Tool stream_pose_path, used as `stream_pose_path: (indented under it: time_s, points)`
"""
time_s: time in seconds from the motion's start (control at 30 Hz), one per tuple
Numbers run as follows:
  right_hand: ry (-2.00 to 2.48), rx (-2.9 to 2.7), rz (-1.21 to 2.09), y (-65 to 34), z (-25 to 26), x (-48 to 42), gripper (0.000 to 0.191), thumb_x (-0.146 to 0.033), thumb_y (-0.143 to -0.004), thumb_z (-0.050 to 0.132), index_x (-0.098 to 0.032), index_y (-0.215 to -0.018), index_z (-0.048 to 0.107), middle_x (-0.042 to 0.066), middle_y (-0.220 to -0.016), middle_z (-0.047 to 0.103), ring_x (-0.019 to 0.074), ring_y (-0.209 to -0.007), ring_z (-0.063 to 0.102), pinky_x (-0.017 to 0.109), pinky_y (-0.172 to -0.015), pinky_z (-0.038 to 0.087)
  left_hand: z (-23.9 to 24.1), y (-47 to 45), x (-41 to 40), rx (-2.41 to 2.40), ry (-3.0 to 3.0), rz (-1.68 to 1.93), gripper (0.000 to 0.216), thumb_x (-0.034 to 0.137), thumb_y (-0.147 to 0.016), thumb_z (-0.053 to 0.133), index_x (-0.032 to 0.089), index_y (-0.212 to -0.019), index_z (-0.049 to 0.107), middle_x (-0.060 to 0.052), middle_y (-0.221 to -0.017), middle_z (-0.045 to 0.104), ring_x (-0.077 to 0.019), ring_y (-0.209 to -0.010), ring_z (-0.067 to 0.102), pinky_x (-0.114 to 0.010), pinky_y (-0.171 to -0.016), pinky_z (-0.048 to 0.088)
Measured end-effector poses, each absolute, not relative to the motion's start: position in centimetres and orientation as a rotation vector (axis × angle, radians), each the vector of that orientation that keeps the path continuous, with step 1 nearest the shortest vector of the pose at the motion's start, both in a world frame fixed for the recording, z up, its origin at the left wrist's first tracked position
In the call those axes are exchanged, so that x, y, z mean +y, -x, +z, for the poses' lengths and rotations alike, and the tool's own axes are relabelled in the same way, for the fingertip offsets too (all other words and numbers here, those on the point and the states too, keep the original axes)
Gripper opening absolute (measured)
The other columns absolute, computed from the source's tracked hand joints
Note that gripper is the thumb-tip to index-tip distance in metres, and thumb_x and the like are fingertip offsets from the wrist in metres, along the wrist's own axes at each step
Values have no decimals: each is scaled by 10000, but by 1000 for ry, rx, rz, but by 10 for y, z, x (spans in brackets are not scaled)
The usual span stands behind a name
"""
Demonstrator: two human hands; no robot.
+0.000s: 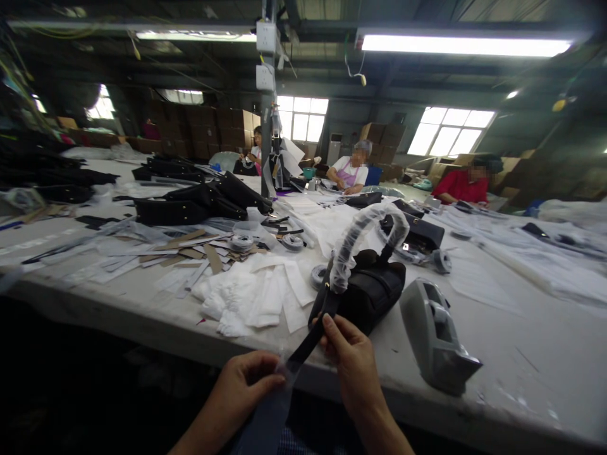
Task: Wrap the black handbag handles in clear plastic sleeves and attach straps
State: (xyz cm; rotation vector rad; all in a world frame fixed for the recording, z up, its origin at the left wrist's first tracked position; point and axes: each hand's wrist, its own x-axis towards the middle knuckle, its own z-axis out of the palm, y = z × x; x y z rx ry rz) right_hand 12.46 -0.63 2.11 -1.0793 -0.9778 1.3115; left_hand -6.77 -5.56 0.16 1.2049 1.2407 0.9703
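A black handbag (370, 291) lies on the long white table (497, 354) in front of me, its curved handle (365, 230) wrapped in white foam sheet. A black strap (310, 341) runs from the bag toward me. My right hand (348, 360) pinches the strap near the table edge. My left hand (249, 379) is closed on the strap's lower end, where clear film (272, 411) covers it and hangs down.
A grey tape dispenser (439, 335) stands just right of the bag. Folded white foam sheets (256, 294), cardboard strips (190, 249), tape rolls (241, 242) and more black bags (199, 202) lie to the left. Three other people sit at the far side.
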Motion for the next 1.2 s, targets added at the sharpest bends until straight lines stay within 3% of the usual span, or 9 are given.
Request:
stream_pose_path:
  time_s: [0.2, 0.33, 0.47, 0.57, 0.77, 0.97, 1.2]
  points:
    - [1151, -1078, 1283, -127, 27, -9, 380, -505, -773, 722, -141, -870, 761, -25, -534, 517, 88, -510, 396, 211, -482, 302, 3, 52, -55, 1112, -999, 1002, 392, 457, -739, 752, 154, -987, 757, -93, -917, 777, -264, -861, 702, -293, -753, 513]
    - [1182, -1157, 1255, -131, 20, -8, 417, -538, -777, 703, -138, -887, 750, -33, -559, 492, 83, -502, 368, 213, -467, 274, 6, 33, -45, 1104, -912, 1071, 403, 478, -734, 759, 150, -966, 755, -80, -859, 775, -229, -804, 699, -256, -695, 511]
    - [1269, -1230, 1129, -144, 14, -9, 518, -606, -876, 532, -132, -909, 738, -33, -501, 481, 108, -480, 419, 228, -475, 324, 18, 12, -21, 1095, -934, 1172, 340, 437, -749, 756, 147, -927, 750, -59, -841, 768, -189, -769, 682, -227, -673, 499]
    - [1333, -1265, 1049, -151, 17, -9, 570, -629, -892, 473, -133, -990, 736, -7, -504, 553, 143, -480, 510, 244, -487, 394, 26, -2, 3, 1037, -915, 1277, 312, 405, -729, 775, 145, -898, 744, -58, -861, 757, -203, -847, 679, -256, -753, 518]
    - [1389, -1292, 938, -146, 35, 1, 467, -586, -817, 613, -166, -953, 767, 2, -484, 602, 160, -447, 543, 249, -457, 418, 32, -15, 30, 981, -931, 1388, 325, 408, -724, 772, 133, -889, 722, -62, -876, 725, -214, -881, 655, -296, -786, 526]
    - [1373, -1275, 900, -135, 37, 10, 347, -514, -787, 672, -185, -820, 773, 58, -700, 731, 161, -517, 589, 243, -468, 416, 22, -6, 17, 1098, -927, 1404, 434, 472, -753, 734, 143, -1030, 677, -77, -1004, 720, -240, -1003, 638, -307, -847, 502]
    - [1348, -1227, 949, -131, 37, 14, 379, -530, -774, 671, -161, -799, 754, 32, -583, 678, 123, -402, 507, 230, -400, 365, 15, -8, 1, 1062, -924, 1392, 360, 463, -777, 723, 146, -943, 688, -44, -883, 730, -198, -858, 659, -255, -761, 501]
